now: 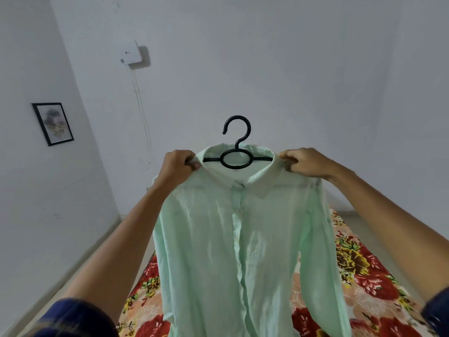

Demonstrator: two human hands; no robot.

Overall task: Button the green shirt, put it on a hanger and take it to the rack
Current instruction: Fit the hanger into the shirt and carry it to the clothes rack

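The pale green shirt (218,239) hangs in front of me on a black plastic hanger (237,152), its front placket closed down the middle. The hanger's hook rises above the collar, and its bar shows inside the neck opening. My left hand (178,164) pinches the shirt's left shoulder beside the collar. At the other shoulder, my right hand (303,162) pinches the fabric in the same way. Both arms are stretched forward, holding the shirt up above the bed. No rack is in view.
A bed with a red and yellow floral sheet (359,271) lies below the shirt. White walls stand ahead and to the left, with a framed picture (53,124) on the left wall and a white box (131,53) with hanging wires higher up.
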